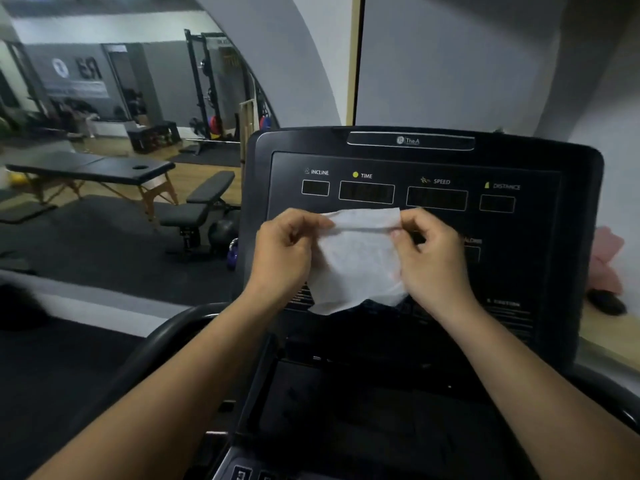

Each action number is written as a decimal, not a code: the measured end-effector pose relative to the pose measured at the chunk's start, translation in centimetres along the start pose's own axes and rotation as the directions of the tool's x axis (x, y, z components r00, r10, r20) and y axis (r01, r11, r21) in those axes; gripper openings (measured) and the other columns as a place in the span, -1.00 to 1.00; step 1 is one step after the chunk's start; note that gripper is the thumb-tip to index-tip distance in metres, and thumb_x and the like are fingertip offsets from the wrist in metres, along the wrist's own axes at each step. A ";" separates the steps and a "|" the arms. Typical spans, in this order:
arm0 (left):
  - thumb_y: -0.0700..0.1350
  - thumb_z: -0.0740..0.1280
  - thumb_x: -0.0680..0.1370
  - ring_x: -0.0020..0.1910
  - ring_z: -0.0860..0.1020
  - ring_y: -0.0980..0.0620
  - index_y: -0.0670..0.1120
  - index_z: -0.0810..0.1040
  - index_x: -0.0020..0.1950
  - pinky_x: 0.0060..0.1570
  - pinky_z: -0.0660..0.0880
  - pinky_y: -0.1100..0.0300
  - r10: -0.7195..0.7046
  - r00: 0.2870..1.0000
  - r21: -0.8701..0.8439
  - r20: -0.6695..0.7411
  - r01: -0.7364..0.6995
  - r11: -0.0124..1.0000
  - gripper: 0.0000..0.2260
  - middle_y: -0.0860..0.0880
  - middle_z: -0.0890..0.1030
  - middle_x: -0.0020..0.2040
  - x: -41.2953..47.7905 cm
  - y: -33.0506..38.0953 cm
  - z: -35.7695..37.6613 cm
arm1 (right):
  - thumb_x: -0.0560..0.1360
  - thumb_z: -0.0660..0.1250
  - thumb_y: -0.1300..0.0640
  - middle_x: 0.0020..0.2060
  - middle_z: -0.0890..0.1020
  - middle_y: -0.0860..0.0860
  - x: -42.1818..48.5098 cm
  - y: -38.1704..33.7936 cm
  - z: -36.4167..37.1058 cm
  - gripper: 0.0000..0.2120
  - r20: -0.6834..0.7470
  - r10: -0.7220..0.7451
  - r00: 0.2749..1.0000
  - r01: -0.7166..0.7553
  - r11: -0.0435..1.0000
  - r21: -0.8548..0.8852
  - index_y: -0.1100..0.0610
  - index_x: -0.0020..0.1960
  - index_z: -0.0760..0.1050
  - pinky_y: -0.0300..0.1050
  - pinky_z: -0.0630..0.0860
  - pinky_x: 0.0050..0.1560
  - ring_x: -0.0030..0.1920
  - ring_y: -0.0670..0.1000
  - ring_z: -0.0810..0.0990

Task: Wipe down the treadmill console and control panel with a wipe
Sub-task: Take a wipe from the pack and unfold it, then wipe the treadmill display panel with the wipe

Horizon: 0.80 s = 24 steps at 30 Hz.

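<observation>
While both hands pinch it, left hand (287, 251) and right hand (433, 258) hold the wipe (356, 258) spread by its top corners, up in front of the console (426, 168). Looks like prep only: no wipe contact yet, console and lower panel (363, 410) all left.

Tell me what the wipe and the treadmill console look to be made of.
Wipe: thin white nonwoven fabric or paper, matte; it drapes limply and creases between the left hand and right hand. Console: likely black moulded plastic, smooth, slightly glossy; faint sheen along its rim, printed white labels.
</observation>
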<state>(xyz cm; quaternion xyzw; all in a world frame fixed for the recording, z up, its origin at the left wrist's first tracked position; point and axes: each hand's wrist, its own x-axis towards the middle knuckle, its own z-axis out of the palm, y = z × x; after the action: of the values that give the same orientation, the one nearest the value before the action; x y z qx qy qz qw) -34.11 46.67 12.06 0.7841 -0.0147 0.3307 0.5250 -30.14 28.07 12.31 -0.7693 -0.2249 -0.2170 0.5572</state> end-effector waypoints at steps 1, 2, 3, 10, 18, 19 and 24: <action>-0.48 0.21 0.49 -0.25 0.52 0.31 0.00 0.67 -0.11 -0.20 0.39 0.45 0.026 1.000 0.035 -0.015 -0.025 0.999 -0.59 0.12 0.61 -0.17 0.2 0.1 -0.3 | 0.54 0.30 0.27 -0.23 0.64 -0.12 0.4 -0.2 0.2 -0.83 -0.006 -0.016 1.000 0.016 1.000 -0.018 0.02 -0.10 0.57 -0.08 0.54 -0.19 -0.22 -0.03 0.60; -0.44 0.25 0.49 -0.23 0.52 0.31 -0.02 0.68 -0.02 -0.18 0.41 0.43 0.063 0.998 0.068 -0.022 -0.061 0.996 -0.63 0.14 0.60 -0.15 0.5 0.2 -0.6 | 0.54 0.32 0.25 -0.24 0.63 -0.12 0.8 -0.3 0.4 -0.87 -0.008 -0.032 0.999 0.032 0.999 -0.033 0.04 -0.10 0.56 -0.09 0.55 -0.19 -0.23 -0.05 0.60; -0.40 0.30 0.50 -0.17 0.54 0.31 -0.03 0.67 0.06 -0.12 0.43 0.42 0.104 0.994 0.101 -0.016 -0.101 0.990 -0.68 0.14 0.60 -0.08 0.8 0.3 -0.8 | 0.54 0.34 0.23 -0.24 0.63 -0.11 1.3 -0.4 0.6 -0.90 0.003 -0.039 0.999 0.039 0.998 -0.041 0.05 -0.10 0.55 -0.10 0.56 -0.17 -0.22 -0.06 0.60; -0.41 0.37 0.44 0.12 0.47 0.20 -0.09 0.54 0.29 0.12 0.34 0.49 0.286 0.955 0.261 0.082 -0.297 0.918 -0.55 -0.01 0.48 0.19 2.7 0.0 -1.8 | 0.54 0.35 0.15 -0.45 0.60 0.06 3.7 -1.7 1.8 -0.86 0.056 -0.028 0.998 0.035 0.992 -0.125 0.14 -0.18 0.48 0.16 0.60 -0.28 -0.41 0.21 0.56; -0.35 0.35 0.54 0.10 0.48 0.02 -0.17 0.65 0.16 0.14 0.50 0.18 0.367 0.930 0.336 -0.002 -0.345 0.876 -0.76 -0.07 0.47 0.16 8.0 0.1 -3.3 | 0.52 0.34 0.09 -0.41 0.60 -0.04 8.5 -4.8 3.0 -0.88 -0.019 -0.097 0.995 0.085 0.941 -0.327 0.10 -0.16 0.52 -0.02 0.55 -0.05 -0.25 0.13 0.60; -0.35 0.35 0.54 0.08 0.48 0.06 -0.19 0.64 0.17 0.11 0.49 0.25 0.385 0.923 0.336 -0.020 -0.357 0.872 -0.76 -0.05 0.47 0.14 8.2 0.0 -3.4 | 0.52 0.35 0.09 -0.39 0.58 -0.08 8.7 -5.0 3.3 -0.89 -0.033 -0.099 0.995 0.081 0.934 -0.348 0.08 -0.17 0.53 -0.09 0.50 -0.06 -0.20 0.11 0.59; -0.36 0.29 0.52 0.13 0.45 0.03 -0.22 0.59 0.24 0.12 0.47 0.24 0.452 0.892 0.415 0.015 -0.417 0.809 -0.69 -0.17 0.51 0.20 11.1 -0.3 -3.8 | 0.50 0.33 0.15 -0.34 0.54 -0.09 12.4 -6.2 5.0 -0.95 -0.122 0.006 0.993 -0.045 0.948 -0.315 0.09 -0.13 0.54 -0.17 0.48 -0.12 -0.19 0.03 0.58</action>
<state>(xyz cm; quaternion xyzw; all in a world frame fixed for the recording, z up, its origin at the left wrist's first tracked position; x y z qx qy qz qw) -27.19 53.55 18.62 0.8368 -0.1021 0.4706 0.2603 -23.37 35.89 22.86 -0.8373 -0.1435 -0.2889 0.4415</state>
